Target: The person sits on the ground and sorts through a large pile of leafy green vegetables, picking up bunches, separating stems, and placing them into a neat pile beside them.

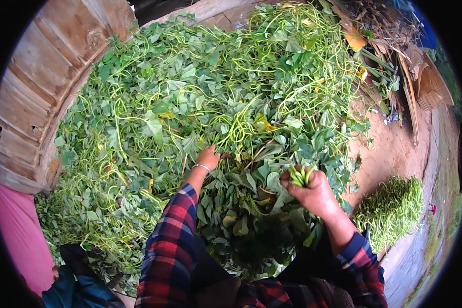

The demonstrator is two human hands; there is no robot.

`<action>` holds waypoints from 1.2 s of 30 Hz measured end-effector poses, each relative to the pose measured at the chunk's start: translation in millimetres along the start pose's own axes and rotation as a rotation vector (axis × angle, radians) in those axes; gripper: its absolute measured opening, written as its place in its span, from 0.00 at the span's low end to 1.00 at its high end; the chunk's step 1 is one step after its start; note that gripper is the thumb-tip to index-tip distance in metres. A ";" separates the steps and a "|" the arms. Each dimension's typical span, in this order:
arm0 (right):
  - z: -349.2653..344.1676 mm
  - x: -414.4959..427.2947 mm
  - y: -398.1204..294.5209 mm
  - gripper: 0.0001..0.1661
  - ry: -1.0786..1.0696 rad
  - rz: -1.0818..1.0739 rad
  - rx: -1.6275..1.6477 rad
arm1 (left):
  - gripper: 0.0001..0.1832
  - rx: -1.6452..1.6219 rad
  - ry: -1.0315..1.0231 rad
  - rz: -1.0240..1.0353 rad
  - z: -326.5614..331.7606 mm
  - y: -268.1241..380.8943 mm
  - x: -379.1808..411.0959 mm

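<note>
A wide heap of green leafy vines point(177, 88) with long thin stems covers the ground before me. My left hand point(209, 157), with a pale bangle at its wrist, reaches into the heap; its fingertips are partly among the stems, and its grip cannot be made out. Raised over the leaves to the right, my right hand point(312, 188) is closed around a small bundle of green stems point(299, 176), their ends pointing up. A loose bunch of light green stems point(238, 129) lies just beyond my left hand.
A pile of cut green stems point(390, 210) lies on the ground at right. Wooden plank wall point(42, 88) curves along the left. Pink cloth point(19, 231) and a dark teal garment point(77, 288) show at lower left. A woven basket point(433, 88) and dry debris point(389, 27) are at upper right.
</note>
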State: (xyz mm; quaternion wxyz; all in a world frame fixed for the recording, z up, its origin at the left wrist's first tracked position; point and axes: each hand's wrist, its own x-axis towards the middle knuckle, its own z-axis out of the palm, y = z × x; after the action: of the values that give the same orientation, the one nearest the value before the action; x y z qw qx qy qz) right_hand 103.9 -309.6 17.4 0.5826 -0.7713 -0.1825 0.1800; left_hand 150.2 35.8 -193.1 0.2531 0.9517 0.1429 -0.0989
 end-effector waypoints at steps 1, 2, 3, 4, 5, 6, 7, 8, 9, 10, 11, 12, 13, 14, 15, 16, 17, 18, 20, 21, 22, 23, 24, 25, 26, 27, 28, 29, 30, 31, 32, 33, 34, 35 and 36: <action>-1.8 0.2 -1.6 0.05 -0.037 0.011 -0.027 | 0.29 0.041 0.036 -0.006 6.1 0.5 8.7; -1.8 0.7 -3.6 0.06 -0.057 0.002 -0.069 | 0.29 0.056 0.062 -0.030 11.3 -0.4 15.7; -3.5 0.0 0.2 0.07 -0.060 0.036 -0.037 | 0.30 0.064 0.082 -0.041 16.3 7.5 23.3; -5.1 -0.6 -0.6 0.07 -0.071 0.062 -0.026 | 0.29 0.137 0.122 -0.003 20.4 12.8 27.7; -6.3 -1.0 -0.6 0.07 -0.082 0.087 -0.015 | 0.29 0.167 0.104 -0.021 22.8 17.2 32.7; -8.2 -1.6 2.8 0.07 -0.090 0.074 -0.023 | 0.29 0.199 0.087 -0.037 24.8 20.9 37.8; -9.3 -1.6 2.9 0.07 -0.085 0.093 -0.038 | 0.29 0.232 0.069 -0.054 27.3 24.6 41.8; -10.0 -1.3 8.0 0.07 -0.086 0.102 -0.041 | 0.25 0.212 0.164 -0.089 36.0 25.0 43.5; -10.1 -0.4 11.1 0.08 -0.089 0.108 -0.039 | 0.23 0.168 0.165 -0.102 34.1 25.7 45.7; -10.2 1.0 11.7 0.08 -0.089 0.116 -0.041 | 0.21 0.124 0.166 -0.114 28.0 28.6 46.5; -10.3 1.6 12.1 0.07 -0.091 0.124 -0.042 | 0.19 0.081 0.167 -0.128 23.1 30.6 47.1; -10.6 1.3 12.5 0.07 -0.093 0.132 -0.044 | 0.15 0.037 0.228 -0.054 23.4 25.3 50.3; -11.3 1.6 12.6 0.07 -0.103 0.126 -0.049 | 0.14 0.049 0.300 0.014 20.6 25.5 49.3; -11.8 2.1 10.7 0.07 -0.108 0.115 -0.049 | 0.13 -0.031 0.347 0.060 12.6 25.3 49.3; -12.8 2.4 8.2 0.07 -0.107 0.093 -0.048 | 0.13 -0.108 0.400 0.116 -1.7 29.7 50.7; -12.1 1.2 9.1 0.07 -0.091 0.065 -0.030 | 0.13 -0.154 0.478 0.166 -14.6 34.1 49.2; -11.7 -0.1 12.6 0.06 -0.089 0.051 -0.044 | 0.13 -0.224 0.442 0.099 -26.9 37.2 44.2; -11.7 -0.3 16.6 0.06 -0.084 0.030 -0.057 | 0.13 -0.318 0.480 0.135 -43.1 41.8 39.1; -10.0 -1.8 13.4 0.06 -0.060 -0.026 -0.079 | 0.13 -0.503 0.482 0.180 -77.5 49.1 26.0; -10.9 -3.6 15.2 0.06 -0.039 -0.019 -0.066 | 0.11 -0.548 0.442 0.206 -98.8 64.1 12.2; -10.9 -5.2 15.0 0.06 -0.026 -0.017 -0.058 | 0.11 -0.585 0.449 0.226 -118.6 73.5 -1.9; -10.7 -6.7 14.8 0.05 -0.013 -0.014 -0.049 | 0.12 -0.622 0.455 0.246 -136.8 82.2 -15.4; -6.8 -6.7 14.5 0.05 0.000 -0.037 -0.038 | 0.11 -0.656 0.474 0.276 -156.7 80.4 -27.8; -6.2 -7.4 15.9 0.06 0.015 -0.051 -0.047 | 0.11 -0.721 0.488 0.263 -172.0 89.7 -41.2; -4.6 -8.5 21.7 0.06 0.026 -0.045 -0.040 | 0.11 -0.760 0.496 0.268 -187.5 98.2 -55.9; -3.1 -7.5 25.8 0.07 0.036 -0.046 -0.031 | 0.11 -0.795 0.510 0.276 -207.5 109.7 -74.6; -2.0 -7.3 26.3 0.08 0.030 -0.036 -0.042 | 0.11 -0.826 0.513 0.221 -224.4 118.8 -94.0; -0.5 -7.0 25.5 0.08 0.022 -0.027 -0.051 | 0.12 -0.819 0.525 0.247 -239.4 121.4 -106.3; -2.9 -8.1 23.9 0.09 0.028 -0.016 -0.069 | 0.12 -0.863 0.540 0.298 -250.5 130.0 -117.4; -5.0 -8.0 28.1 0.09 0.041 -0.018 -0.090 | 0.11 -0.909 0.546 0.349 -257.5 139.5 -126.6; -6.1 -5.7 33.5 0.09 0.054 -0.021 -0.110 | 0.11 -0.865 0.563 0.351 -264.1 148.7 -138.1; -6.2 -5.4 35.3 0.09 0.067 -0.021 -0.132 | 0.12 -0.853 0.573 0.338 -266.8 148.5 -143.2; -5.5 -5.5 33.5 0.10 0.090 -0.012 -0.125 | 0.12 -0.850 0.570 0.341 -270.4 147.4 -150.6; -3.5 -4.7 32.6 0.09 0.115 -0.049 -0.102 | 0.12 -0.847 0.566 0.345 -274.6 147.0 -158.1; -7.8 -6.1 30.1 0.09 0.132 -0.055 -0.087 | 0.13 -0.872 0.562 0.359 -273.7 152.7 -162.3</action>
State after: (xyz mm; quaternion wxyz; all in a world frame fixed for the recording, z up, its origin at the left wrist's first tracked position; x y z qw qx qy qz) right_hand 104.6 -326.7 -9.3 0.5639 -0.8009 -0.1723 0.1046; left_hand 78.6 12.5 151.6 0.5889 0.7580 0.0681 0.2721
